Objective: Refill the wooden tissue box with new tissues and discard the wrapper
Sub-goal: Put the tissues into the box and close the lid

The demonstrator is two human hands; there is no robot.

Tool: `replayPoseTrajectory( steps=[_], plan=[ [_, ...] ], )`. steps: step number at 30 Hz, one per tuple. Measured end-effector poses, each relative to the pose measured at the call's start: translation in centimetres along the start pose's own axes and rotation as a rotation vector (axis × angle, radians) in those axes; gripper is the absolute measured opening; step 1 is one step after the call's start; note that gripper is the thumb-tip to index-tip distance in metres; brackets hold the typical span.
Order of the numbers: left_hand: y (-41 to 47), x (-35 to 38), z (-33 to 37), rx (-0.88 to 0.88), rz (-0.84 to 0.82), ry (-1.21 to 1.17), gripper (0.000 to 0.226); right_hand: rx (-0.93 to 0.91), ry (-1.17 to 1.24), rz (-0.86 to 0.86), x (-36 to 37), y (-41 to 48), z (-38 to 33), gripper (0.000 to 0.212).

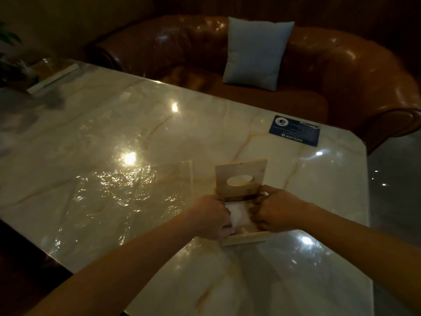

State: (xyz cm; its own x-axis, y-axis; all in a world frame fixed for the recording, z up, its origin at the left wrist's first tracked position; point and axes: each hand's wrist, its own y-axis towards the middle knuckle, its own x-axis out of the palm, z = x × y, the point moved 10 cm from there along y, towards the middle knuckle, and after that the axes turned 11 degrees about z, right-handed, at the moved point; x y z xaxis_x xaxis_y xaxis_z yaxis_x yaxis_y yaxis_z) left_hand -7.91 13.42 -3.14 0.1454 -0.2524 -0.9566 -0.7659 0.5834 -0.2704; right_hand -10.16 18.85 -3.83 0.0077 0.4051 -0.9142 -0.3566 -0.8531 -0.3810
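Tissues [239,216] lie in the open wooden tissue box [246,238] at lower centre of the frame, flanked by left hand [210,215] and right hand [276,212], each curled over a side of the stack, while the clear wrapper [136,190] lies leftward on the counter [205,133], nearer the left hand.

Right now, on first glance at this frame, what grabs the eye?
The wooden tissue box stands open on the marble table, lid upright, left grip and right grip at the white tissues inside. A clear wrapper glints left of it; a pale cushion sits on the brown sofa behind.
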Motion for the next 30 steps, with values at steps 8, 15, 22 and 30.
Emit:
replayPoseTrajectory(
  steps=[8,15,22,30],
  plan=[
    [0.0,1.0,-0.2,-0.039,-0.053,0.018,0.051,0.005,-0.092,-0.218,1.9,-0.4,-0.1,0.042],
    [-0.3,1.0,-0.8,-0.095,-0.019,-0.067,0.043,-0.011,-0.121,-0.27,2.0,-0.2,-0.3,0.041],
    [-1.2,-1.8,-0.6,0.0,0.254,-0.311,0.034,0.067,0.113,0.191,-2.5,-0.5,-0.8,0.027],
    [-4.7,-3.5,-5.9,-0.6,0.669,-0.703,0.02,0.486,0.703,0.549,-4.1,-4.2,4.8,0.023]
  ],
)
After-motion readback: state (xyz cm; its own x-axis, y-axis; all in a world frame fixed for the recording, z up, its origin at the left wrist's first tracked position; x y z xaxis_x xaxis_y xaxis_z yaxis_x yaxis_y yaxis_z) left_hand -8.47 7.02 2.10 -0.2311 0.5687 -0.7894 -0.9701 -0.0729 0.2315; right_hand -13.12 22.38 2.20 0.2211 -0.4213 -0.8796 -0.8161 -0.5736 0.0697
